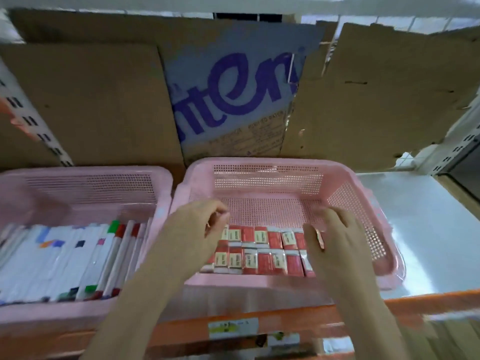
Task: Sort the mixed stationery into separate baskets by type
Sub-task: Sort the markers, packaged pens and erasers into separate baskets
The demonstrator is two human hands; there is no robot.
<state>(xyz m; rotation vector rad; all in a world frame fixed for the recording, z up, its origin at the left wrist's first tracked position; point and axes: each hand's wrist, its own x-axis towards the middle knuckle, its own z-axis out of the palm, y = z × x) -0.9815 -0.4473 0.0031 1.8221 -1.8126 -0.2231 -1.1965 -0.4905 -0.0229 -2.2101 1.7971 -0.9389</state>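
Both hands are hovering over the erasers (259,252); the left hand (200,229) is curling loosely, the right hand (335,237) is spreading relaxed, neither clearly holding anything. Two neat rows are sitting along the near wall of the right pink basket (345,193). They're looking light, firm, slick-wrapped: pinching the short sides should work best.
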